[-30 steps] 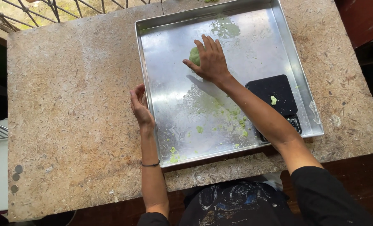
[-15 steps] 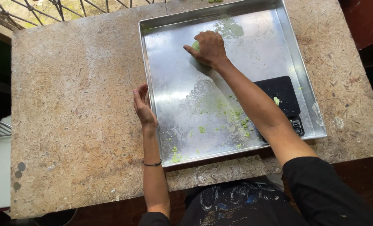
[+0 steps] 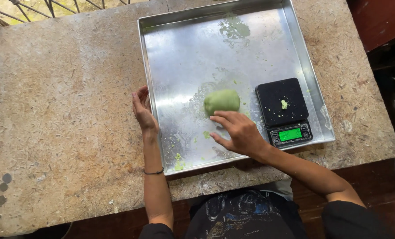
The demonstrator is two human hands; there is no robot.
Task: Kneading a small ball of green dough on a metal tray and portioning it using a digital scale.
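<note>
A speckled stone counter [image 3: 64, 110] fills the frame. Left of centre, the left hand [image 3: 143, 111] rests flat and open against the metal tray [image 3: 268, 40] rim, gripping nothing. At centre lies the green dough ball [image 3: 222, 101], the right hand [image 3: 237, 132] spread open just below it, fingertips touching. A black scale [image 3: 282, 108] sits to the right.

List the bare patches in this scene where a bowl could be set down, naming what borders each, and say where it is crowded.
Free: the stone table left of the metal tray, beyond the left hand; and the tray's far half, bordered by its rim and a green smear. Crowded: the tray's near half, with dough lump, right hand, black scale and crumbs.
</note>
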